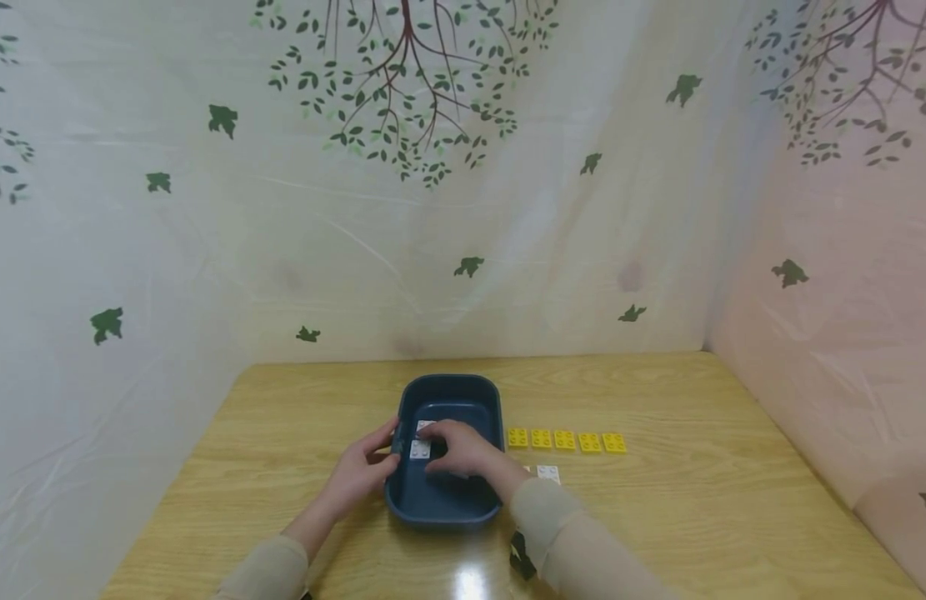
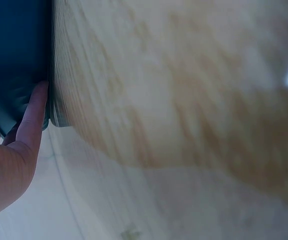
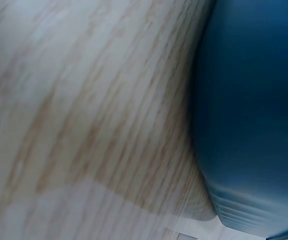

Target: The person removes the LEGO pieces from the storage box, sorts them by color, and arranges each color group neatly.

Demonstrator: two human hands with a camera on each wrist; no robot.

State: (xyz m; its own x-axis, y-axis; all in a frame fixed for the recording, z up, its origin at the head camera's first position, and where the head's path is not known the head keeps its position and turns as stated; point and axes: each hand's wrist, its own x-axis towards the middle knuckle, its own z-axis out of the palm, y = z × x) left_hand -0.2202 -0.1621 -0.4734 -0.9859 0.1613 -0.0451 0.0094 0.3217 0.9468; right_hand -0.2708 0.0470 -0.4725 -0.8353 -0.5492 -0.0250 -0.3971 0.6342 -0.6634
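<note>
While pale hangings [image 1: 402, 225] printed with leafy branches [image 1: 425, 79] and dark green shapes [image 1: 469, 267] enclose three sides, a wood-grained surface [image 1: 695, 500] glints with reflected light at its near edge. One dark blue bin [image 1: 440, 500], longer than wide, sits on it, in the middle of the view. Inside, two white bricks [image 1: 420, 450] lie toward its left wall; what lies beneath the right palm is hidden. Outside, five yellow bricks [image 1: 564, 439] form one row just right of the bin, and one white brick [image 1: 548, 473] lies nearer the person, beside the right sleeve [image 1: 553, 512]. The left hand [image 1: 357, 471] has its fingers fairly straight and spread, touching the bin's left wall. The right hand [image 1: 468, 450] reaches inside, index and thumb curved but well apart, with no brick visible between those fingers.
</note>
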